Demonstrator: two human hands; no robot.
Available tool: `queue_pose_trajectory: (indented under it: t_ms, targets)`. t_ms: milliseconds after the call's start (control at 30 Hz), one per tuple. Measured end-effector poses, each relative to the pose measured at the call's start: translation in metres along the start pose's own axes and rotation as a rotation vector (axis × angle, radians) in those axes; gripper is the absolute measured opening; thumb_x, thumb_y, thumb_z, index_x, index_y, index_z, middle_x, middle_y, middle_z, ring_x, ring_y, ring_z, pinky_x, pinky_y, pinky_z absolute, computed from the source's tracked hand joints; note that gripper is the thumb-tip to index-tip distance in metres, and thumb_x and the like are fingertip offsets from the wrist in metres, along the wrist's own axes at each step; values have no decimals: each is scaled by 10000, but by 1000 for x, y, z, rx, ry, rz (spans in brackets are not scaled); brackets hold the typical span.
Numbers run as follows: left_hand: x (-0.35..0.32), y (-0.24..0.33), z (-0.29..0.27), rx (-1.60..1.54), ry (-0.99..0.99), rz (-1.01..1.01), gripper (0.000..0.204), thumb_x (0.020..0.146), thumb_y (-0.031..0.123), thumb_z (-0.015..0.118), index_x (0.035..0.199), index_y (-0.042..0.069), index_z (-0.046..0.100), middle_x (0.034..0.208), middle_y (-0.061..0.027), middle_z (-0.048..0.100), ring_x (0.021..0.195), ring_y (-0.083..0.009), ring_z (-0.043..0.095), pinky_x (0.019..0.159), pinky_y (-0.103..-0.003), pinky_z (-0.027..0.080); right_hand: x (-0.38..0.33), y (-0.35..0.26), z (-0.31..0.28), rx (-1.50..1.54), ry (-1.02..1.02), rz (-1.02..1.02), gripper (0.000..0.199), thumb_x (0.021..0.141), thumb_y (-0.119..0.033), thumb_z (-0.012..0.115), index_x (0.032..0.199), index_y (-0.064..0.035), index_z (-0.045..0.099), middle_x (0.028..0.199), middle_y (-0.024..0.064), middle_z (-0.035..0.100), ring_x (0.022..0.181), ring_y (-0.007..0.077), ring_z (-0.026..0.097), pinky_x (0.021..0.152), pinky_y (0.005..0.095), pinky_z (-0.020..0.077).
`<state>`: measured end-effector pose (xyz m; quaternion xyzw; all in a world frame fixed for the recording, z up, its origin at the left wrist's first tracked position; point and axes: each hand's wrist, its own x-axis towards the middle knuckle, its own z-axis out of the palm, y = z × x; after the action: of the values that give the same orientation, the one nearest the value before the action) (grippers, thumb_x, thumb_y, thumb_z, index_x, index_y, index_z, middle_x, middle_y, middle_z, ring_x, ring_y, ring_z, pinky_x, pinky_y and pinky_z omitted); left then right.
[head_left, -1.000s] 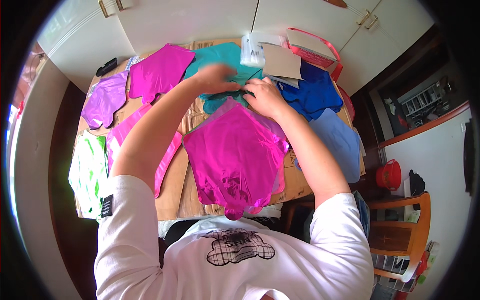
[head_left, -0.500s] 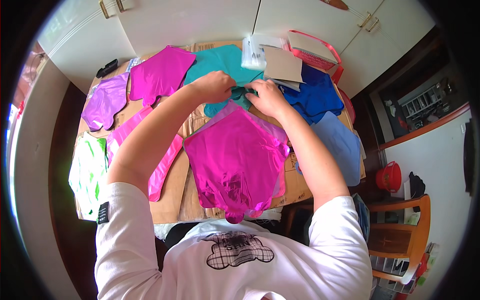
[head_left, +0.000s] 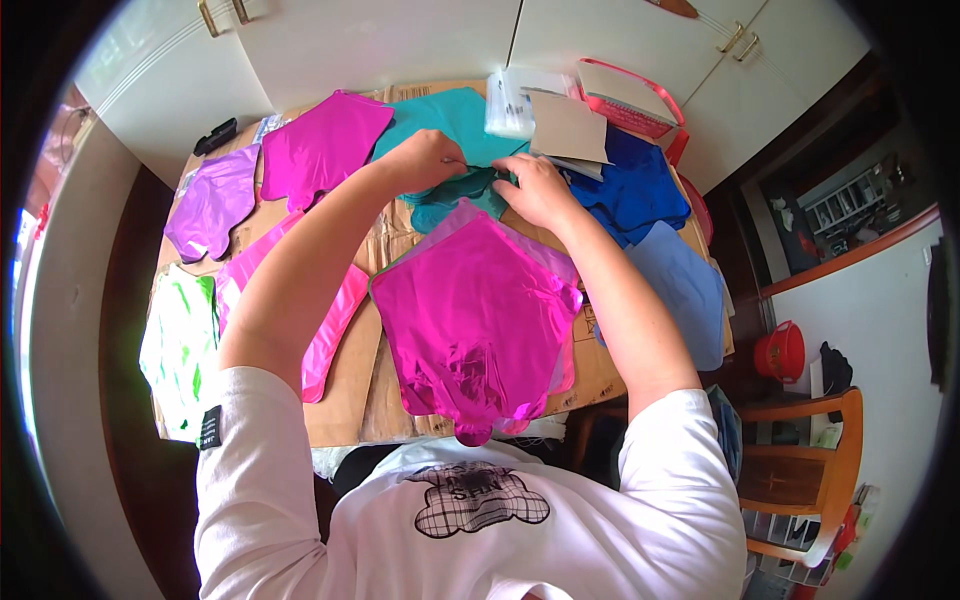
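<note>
A stack of flat teal foil balloons lies at the far middle of the cardboard-covered table. My left hand is closed over its near edge, thumb and fingers pinched on the teal foil. Just to the right, my right hand pinches the same edge with bent fingers. Between the hands the foil is lifted and creased; the fingertips are partly hidden. Nearer to me lies a shiny magenta star-shaped foil balloon on top of other pink and lilac ones, its rounded neck pointing toward me.
Around the table lie magenta, purple, green, pink, dark blue and light blue balloons. Clear plastic packs, a cardboard piece and a red-rimmed basket stand at the back right. A wooden chair is at right.
My left hand has risen slightly away from me, and more of the creased teal foil shows beneath the hands. The right hand has barely shifted; the other balloons lie as before.
</note>
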<state>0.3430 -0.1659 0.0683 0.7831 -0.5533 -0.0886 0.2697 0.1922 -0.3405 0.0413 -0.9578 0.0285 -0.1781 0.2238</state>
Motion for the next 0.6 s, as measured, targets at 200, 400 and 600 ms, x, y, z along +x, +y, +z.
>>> queue_pose_trajectory:
  t_ms: [200,400,600]
  targets:
    - [8,1,2,-74,57,-223,308,712,291,813,778,17,689,664,-93,629,606,-159,569,577,-335,463,0,1,2,-35,7,5,334,806,-232,679,1092,-59,676,1092,168,658,1015,388,600,921,437,472]
    - [10,-6,1,-246,125,-309,392,767,374,796,734,8,661,613,-12,536,581,-97,469,521,-308,389,-7,-17,4,-251,165,-141,216,791,-194,659,970,-82,705,995,144,636,981,355,575,874,439,474]
    - [10,-13,2,-457,164,-419,345,842,345,738,828,5,686,657,31,526,600,-62,441,521,-274,362,-1,-17,7,-338,145,-382,161,804,-196,609,746,-75,699,889,116,630,944,308,589,833,427,478]
